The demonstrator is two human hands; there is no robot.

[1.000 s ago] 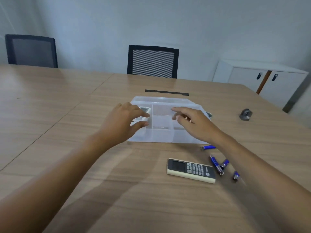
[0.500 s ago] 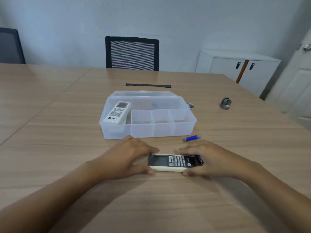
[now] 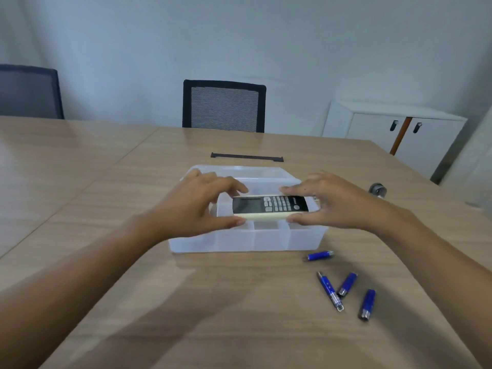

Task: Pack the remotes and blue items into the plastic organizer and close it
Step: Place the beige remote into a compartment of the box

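At 4 o'clock, 4 blue items [image 3: 343,284] still lie on the table [image 3: 80,182]. Half a second ago the dark remote [image 3: 270,207] was on the table; now the left hand [image 3: 197,209] and right hand [image 3: 338,202] pinch its ends above the clear plastic organizer [image 3: 247,241] at 12 o'clock. Lowering it in looks next.

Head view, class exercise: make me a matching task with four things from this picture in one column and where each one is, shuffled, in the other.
Things:
1. remote
2. organizer
3. blue items
4. black strip

Places:
A. on the table, beyond the box
B. loose on the table, near right
C. held at both ends by the left hand and right hand
D. open, under the hands

Pairs: 1-C, 2-D, 3-B, 4-A
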